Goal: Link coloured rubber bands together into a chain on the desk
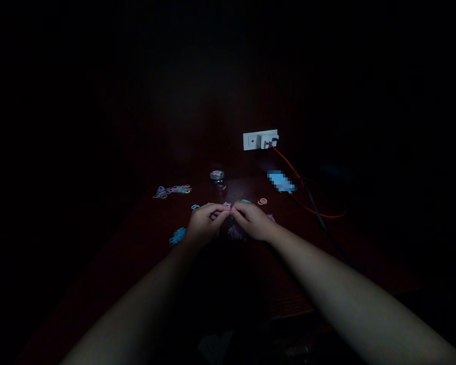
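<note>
My left hand (207, 221) and my right hand (251, 219) meet over the dark table, fingertips pinched together and nearly touching. What they hold, if anything, is too small and dim to make out. A bit of pale pink (227, 204) shows just behind the fingertips. Beside my left wrist lies a pile of blue elastic hair ties (178, 236). Below and between the hands is a purple bunch (236, 232), partly in shadow. Small peach rings (263, 201) lie beyond my right hand, near a green piece (246, 201). A light-blue loop (195, 207) is beyond my left hand.
A mixed-colour heap of hair ties (172, 190) lies far left. Behind the hands stands a small clear jar (217, 180) with a lid. A lit, blurred blue device (281, 181) rests at right. A red cable (285, 156) runs from the wall socket (251, 141); a dark cable (319, 213) crosses the right side.
</note>
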Tool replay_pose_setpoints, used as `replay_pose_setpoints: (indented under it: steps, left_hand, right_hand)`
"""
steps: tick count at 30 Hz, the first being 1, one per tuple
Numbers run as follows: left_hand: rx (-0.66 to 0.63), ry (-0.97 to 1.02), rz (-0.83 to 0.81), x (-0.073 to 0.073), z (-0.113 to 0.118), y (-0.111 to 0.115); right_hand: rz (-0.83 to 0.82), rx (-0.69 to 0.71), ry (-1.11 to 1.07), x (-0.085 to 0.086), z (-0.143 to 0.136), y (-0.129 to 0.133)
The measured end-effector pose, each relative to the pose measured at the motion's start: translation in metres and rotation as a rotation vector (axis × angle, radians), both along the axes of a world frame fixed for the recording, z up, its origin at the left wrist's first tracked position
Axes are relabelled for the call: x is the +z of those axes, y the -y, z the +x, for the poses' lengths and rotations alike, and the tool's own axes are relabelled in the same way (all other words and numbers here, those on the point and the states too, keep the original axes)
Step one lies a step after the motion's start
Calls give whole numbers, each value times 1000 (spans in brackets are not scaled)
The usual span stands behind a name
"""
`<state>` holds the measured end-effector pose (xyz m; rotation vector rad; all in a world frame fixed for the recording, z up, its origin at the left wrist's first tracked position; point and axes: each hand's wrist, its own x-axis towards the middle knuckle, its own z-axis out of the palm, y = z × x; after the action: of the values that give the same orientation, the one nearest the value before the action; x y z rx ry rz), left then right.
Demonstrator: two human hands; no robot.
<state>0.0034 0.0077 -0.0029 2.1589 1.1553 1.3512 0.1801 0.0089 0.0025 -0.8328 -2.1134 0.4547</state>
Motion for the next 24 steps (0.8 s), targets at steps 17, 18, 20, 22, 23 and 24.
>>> replay_pose_setpoints:
  steps: [17,18,20,22,23,24]
  left_hand:
    - [55,167,-31,0,-3,-5]
    - [50,171,-38,-1,-3,-6]
    - [33,151,-37,-1,-2,-5]
    - [20,126,-31,-1,0,-3]
    - [15,119,-29,-1,1,-2]
    - [11,114,-27,-1,1,-1]
  right_hand:
    - [-11,-32,19,2,6,0]
    - [-28,-41,-1,2,6,1]
    - [-60,-43,-52,3,6,4]
    - [-69,-34,-93,3,6,5]
    - [-63,-33,-106,3,5,6]
    - [-54,-39,-114,3,5,6]
